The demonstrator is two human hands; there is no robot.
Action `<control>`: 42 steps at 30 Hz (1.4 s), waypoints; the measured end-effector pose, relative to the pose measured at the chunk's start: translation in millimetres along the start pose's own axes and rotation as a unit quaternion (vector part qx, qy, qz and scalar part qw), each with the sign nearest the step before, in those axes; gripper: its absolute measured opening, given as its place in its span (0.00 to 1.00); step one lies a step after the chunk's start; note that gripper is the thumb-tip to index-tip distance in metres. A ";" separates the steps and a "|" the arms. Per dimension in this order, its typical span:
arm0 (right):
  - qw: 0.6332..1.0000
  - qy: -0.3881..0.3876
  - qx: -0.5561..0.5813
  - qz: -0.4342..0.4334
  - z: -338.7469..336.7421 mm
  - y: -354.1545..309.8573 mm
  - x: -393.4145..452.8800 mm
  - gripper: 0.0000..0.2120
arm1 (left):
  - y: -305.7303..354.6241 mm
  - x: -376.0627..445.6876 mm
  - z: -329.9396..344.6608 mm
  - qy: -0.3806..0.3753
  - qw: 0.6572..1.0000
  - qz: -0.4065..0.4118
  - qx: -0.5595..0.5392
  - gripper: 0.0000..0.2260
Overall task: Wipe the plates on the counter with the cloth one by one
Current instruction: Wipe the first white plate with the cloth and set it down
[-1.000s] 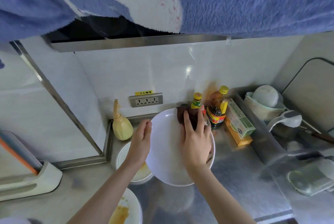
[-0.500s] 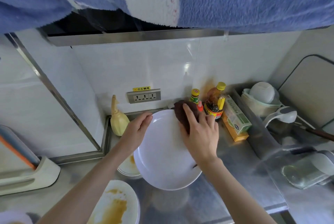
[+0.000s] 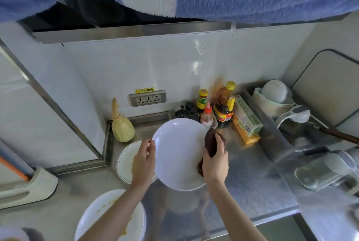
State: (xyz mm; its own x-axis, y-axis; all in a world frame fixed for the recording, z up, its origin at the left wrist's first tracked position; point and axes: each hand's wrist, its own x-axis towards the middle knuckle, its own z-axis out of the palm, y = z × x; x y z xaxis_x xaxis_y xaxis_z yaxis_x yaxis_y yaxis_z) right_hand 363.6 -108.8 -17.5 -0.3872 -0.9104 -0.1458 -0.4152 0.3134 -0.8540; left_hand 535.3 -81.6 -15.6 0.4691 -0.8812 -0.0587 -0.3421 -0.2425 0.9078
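I hold a clean-looking white plate (image 3: 178, 153) tilted above the steel counter (image 3: 252, 186). My left hand (image 3: 143, 161) grips its left rim. My right hand (image 3: 214, 161) grips a dark brown cloth (image 3: 210, 141) against the plate's right rim. A gold-rimmed plate (image 3: 126, 161) lies on the counter behind my left hand, partly hidden. A white plate smeared with yellow sauce (image 3: 97, 215) lies at the lower left under my left forearm.
A yellow squeeze bottle (image 3: 121, 126) stands at the back left. Sauce bottles (image 3: 223, 104) and a green-and-orange box (image 3: 247, 122) line the back wall. A sink with bowls (image 3: 275, 97) and a ladle (image 3: 295, 114) lies right. A glass jar (image 3: 318, 172) lies at the sink's edge.
The cloth in my right hand slid from the plate's upper edge down to its right rim. My left hand shifted lower on the left rim. The bottles behind the plate came into view.
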 end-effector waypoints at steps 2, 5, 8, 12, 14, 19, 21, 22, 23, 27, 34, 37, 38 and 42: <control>0.995 -0.018 -0.054 -0.086 -11.7 -6.9 16.0 0.26 | 8.7 10.8 -12.1 -0.053 0.999 -0.004 0.004 0.14; 0.952 -0.084 -0.139 -0.258 -28.2 -22.2 35.6 0.26 | 41.3 30.0 -21.9 -0.161 0.986 0.034 -0.025 0.11; 0.900 -0.134 -0.187 -0.370 -29.5 -35.8 45.3 0.25 | 65.7 47.9 -15.3 -0.255 0.956 0.108 0.093 0.13; 0.858 -0.035 -0.242 -0.452 -20.9 -40.5 38.5 0.22 | 65.5 46.9 -2.3 -0.183 0.965 0.164 0.087 0.20; 0.849 0.061 -0.279 -0.445 -13.0 -36.0 35.1 0.23 | 61.5 41.9 4.4 -0.138 0.976 0.160 0.056 0.20; 0.918 0.123 -0.278 -0.255 2.3 -25.8 30.8 0.33 | 49.7 34.8 14.6 -0.047 0.994 0.098 0.006 0.19; 0.950 0.096 -0.250 -0.161 3.5 -18.6 24.4 0.31 | 43.2 31.7 17.2 -0.015 0.996 0.084 -0.026 0.20; 0.962 0.089 -0.229 -0.120 4.7 -13.8 20.8 0.30 | 42.3 27.7 19.0 0.005 0.997 0.066 -0.044 0.20; 0.971 0.088 -0.205 -0.083 6.0 -9.3 16.6 0.30 | 41.5 22.1 22.2 0.028 0.997 0.038 -0.067 0.19; 0.987 0.083 -0.137 0.009 7.9 -0.7 5.0 0.28 | 36.2 -4.2 40.3 0.101 0.985 -0.052 -0.130 0.20; 0.970 0.052 -0.183 -0.153 -28.1 4.9 32.3 0.28 | 44.1 19.0 9.9 -0.120 0.990 0.002 -0.072 0.23; 0.927 -0.008 -0.203 -0.314 -36.5 -3.7 40.3 0.28 | 63.3 32.0 5.7 -0.227 0.972 0.051 -0.022 0.11; 0.905 -0.020 -0.212 -0.369 -36.8 -6.7 41.2 0.26 | 66.9 34.5 7.3 -0.254 0.965 0.066 0.016 0.09; 0.835 0.032 -0.281 -0.472 -27.4 -11.3 32.1 0.22 | 50.5 34.7 19.0 -0.219 0.963 0.140 0.067 0.24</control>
State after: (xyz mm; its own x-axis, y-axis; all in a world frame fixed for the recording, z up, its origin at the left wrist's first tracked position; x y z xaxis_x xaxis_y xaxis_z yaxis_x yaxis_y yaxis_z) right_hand 333.3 -134.2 1.2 0.2950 -0.8133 0.5015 -0.8744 -0.4414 -0.2015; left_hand 518.8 -132.2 20.4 -0.0361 -0.9992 -0.0160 -0.5202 0.0051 0.8540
